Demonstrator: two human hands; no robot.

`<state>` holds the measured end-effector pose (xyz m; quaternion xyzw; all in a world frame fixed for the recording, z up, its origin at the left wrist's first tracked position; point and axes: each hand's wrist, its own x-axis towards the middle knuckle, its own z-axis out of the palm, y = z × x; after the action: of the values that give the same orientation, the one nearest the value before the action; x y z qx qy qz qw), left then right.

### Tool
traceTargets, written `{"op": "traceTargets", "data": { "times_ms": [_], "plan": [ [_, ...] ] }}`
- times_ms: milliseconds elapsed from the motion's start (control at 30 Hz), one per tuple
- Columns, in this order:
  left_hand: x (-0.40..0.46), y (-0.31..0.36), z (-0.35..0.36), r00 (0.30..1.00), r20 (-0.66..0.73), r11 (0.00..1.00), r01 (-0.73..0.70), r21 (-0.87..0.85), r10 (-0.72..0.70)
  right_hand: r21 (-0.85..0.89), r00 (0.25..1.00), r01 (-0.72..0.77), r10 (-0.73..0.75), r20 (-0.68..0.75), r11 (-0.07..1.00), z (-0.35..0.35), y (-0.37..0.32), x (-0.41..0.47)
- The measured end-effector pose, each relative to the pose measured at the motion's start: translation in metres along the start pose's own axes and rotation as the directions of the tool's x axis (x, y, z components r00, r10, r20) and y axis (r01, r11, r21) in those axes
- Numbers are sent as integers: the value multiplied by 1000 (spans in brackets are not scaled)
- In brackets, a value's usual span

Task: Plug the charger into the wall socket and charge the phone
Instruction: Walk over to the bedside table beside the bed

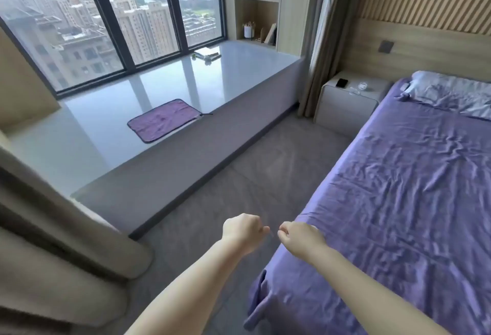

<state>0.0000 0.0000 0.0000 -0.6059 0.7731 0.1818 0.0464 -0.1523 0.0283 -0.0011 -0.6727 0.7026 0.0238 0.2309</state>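
Phone (341, 82) lies on nightstand (345, 103), far ahead-right of both hands. L hand (245, 231) & R hand (299, 236) loosely curled, apparently empty; R nearer. Wall socket (385, 47) above nightstand.

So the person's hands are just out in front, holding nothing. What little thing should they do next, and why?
Probably walk forward to the nightstand. The phone lies on top of it, with what looks like a coiled cable beside it and the wall socket above. The left hand and right hand are loosely closed, far from all three.
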Motion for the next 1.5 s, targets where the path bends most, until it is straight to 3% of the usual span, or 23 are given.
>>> {"op": "traceTargets", "data": {
  "times_ms": [333,667,1233,1500],
  "plan": [
    [14,-99,21,989,75,991,-131,37,128,71,994,-87,82,65,994,51,-64,23],
    [31,-160,23,987,143,997,-74,-39,78,176,981,-182,167,97,967,74,-109,52],
    [172,-184,-19,982,186,1000,19,2,-19,123,959,-206,175,221,971,36,-99,205],
    [259,-198,-47,975,217,997,-67,38,57,155,948,-276,242,209,949,6,-102,279]
  ]
}}
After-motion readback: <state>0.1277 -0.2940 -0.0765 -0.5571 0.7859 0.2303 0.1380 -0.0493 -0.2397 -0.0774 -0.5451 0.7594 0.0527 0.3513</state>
